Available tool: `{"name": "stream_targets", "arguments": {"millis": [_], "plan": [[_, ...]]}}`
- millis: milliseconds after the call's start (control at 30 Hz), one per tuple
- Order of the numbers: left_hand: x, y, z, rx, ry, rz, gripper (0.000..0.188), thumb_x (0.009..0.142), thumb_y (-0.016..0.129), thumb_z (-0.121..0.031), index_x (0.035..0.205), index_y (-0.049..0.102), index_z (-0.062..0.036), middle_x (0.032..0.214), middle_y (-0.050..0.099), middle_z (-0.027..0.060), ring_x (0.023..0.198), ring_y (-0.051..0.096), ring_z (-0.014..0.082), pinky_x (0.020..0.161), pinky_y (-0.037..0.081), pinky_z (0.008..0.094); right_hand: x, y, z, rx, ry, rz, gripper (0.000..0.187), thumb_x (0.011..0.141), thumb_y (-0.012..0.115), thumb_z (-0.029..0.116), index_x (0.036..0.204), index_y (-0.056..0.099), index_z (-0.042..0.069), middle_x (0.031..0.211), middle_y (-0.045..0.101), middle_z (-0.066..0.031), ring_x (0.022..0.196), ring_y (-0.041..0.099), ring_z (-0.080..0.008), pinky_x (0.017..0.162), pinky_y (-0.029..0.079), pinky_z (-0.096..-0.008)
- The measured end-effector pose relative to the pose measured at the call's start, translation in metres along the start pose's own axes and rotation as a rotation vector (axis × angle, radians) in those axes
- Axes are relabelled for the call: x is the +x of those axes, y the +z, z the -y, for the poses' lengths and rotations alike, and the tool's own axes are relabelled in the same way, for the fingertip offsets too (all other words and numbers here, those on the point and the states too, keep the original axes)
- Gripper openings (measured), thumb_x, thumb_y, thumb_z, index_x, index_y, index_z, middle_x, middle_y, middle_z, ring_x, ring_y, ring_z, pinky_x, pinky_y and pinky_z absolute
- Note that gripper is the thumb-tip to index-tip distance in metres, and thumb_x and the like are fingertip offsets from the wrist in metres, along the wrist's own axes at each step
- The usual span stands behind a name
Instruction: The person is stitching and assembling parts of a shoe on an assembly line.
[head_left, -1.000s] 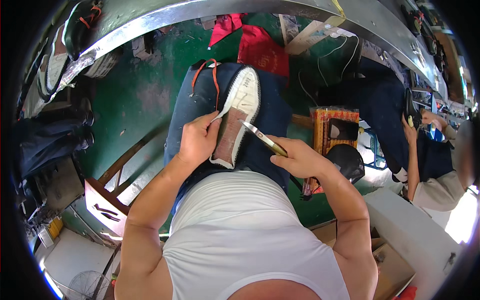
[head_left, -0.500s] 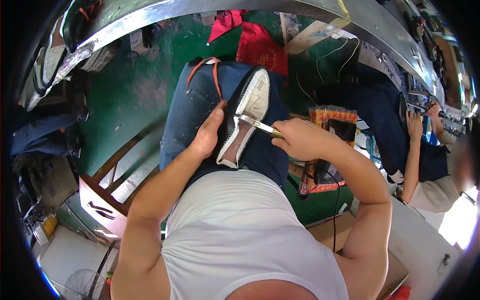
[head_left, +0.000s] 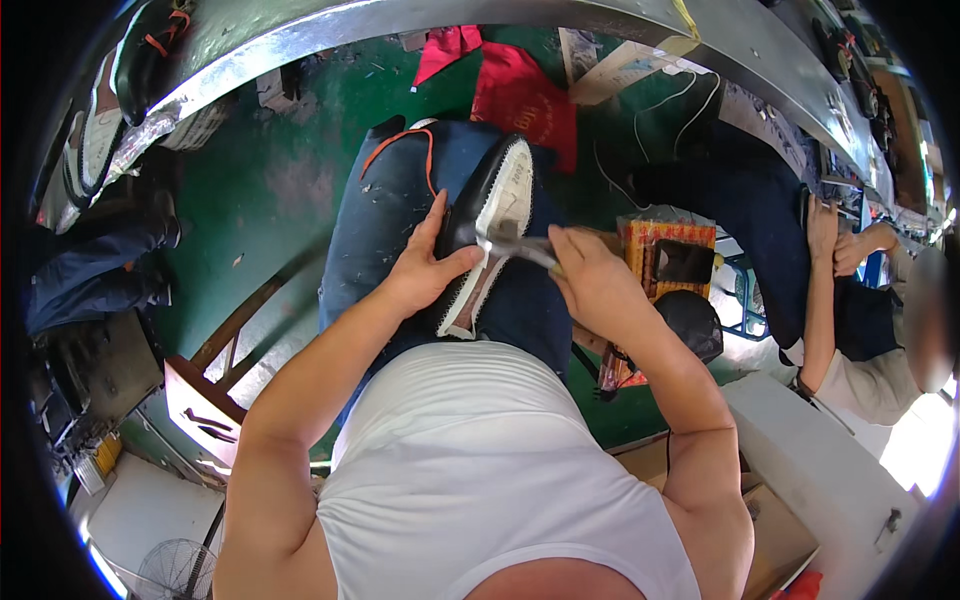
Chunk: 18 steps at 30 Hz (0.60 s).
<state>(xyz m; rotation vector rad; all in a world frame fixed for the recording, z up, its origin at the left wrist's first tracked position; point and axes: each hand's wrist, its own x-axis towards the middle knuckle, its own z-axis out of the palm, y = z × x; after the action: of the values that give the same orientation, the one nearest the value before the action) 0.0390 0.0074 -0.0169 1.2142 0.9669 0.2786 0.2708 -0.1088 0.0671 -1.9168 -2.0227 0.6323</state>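
A black shoe [head_left: 513, 190] lies sole up across my blue-trousered lap, its toe pointing away from me. Pale zigzag stitching edges its off-white bottom, and the waist and heel part is brown. My left hand [head_left: 422, 270] holds the shoe's left side, thumb over the sole edge and fingers along the upper. A metal tool that looks like pincers [head_left: 530, 250] is gripped in my right hand [head_left: 604, 285]. Its motion-blurred head is over the middle of the sole, close to my left thumb; contact cannot be told. An orange lace [head_left: 400, 142] loops over my left thigh.
A metal-edged bench [head_left: 400, 32] curves across the far side, with more shoes [head_left: 150, 60] at its left. Red cloth [head_left: 525, 105] lies on the green floor beyond my knees. A box-like stand [head_left: 675, 245] is right of my lap. A co-worker [head_left: 850, 290] sits at far right.
My left thumb has swung right onto the sole edge. My right hand has turned and moved slightly right, and the pincers' head has shifted a little right over the shoe.
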Motion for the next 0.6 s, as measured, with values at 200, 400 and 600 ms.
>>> {"name": "stream_targets", "arguments": {"millis": [200,400,600], "plan": [[-0.015,0.017,-0.001,0.542,0.37,-0.209,0.077,0.091,0.065,-0.019,0.155,0.024,-0.0045,0.152,0.029,0.0292,0.134,0.038,0.0468,0.112,0.035,0.0436,0.009,0.011,-0.002,0.453,0.274,0.237,0.038,0.092,0.064,0.019,0.123,0.058,-0.001,0.101,0.065,-0.0215,0.091,0.064,-0.0387,0.08,0.051,-0.0418],[-0.019,0.018,-0.011,0.851,0.516,-0.177,0.063,0.097,0.051,-0.012,0.155,0.03,-0.0211,0.153,0.025,0.0336,0.126,0.048,0.0518,0.1,0.048,0.0459,-0.003,0.045,0.007,0.615,0.386,0.14,0.027,0.094,0.063,0.02,0.113,0.062,-0.001,0.089,0.066,-0.017,0.078,0.066,-0.0273,0.067,0.052,-0.0364],[-0.016,0.012,-0.024,0.777,0.243,-0.087,0.056,0.099,0.048,-0.024,0.153,0.034,-0.0308,0.152,0.023,0.0358,0.123,0.051,0.0522,0.097,0.05,0.0491,0.004,0.009,-0.033,1.179,0.606,0.537,0.027,0.097,0.058,0.021,0.11,0.061,-0.002,0.084,0.066,-0.0069,0.076,0.065,-0.0112,0.048,0.045,-0.0197]]}}
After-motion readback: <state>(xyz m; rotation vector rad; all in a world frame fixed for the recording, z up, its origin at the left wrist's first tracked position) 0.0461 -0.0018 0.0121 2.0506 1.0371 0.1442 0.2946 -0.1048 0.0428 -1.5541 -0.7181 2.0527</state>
